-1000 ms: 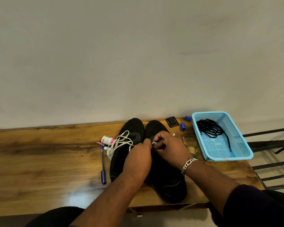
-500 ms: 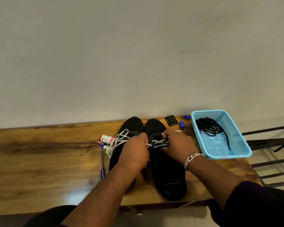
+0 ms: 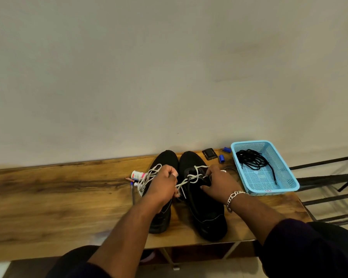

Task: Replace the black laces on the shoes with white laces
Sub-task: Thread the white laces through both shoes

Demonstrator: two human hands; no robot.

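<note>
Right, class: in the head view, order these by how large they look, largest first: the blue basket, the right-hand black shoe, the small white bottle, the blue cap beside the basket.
1. Right-hand black shoe and blue basket: too alike to rank; the shoe lies nearer the camera.
2. Small white bottle.
3. Blue cap.
</note>
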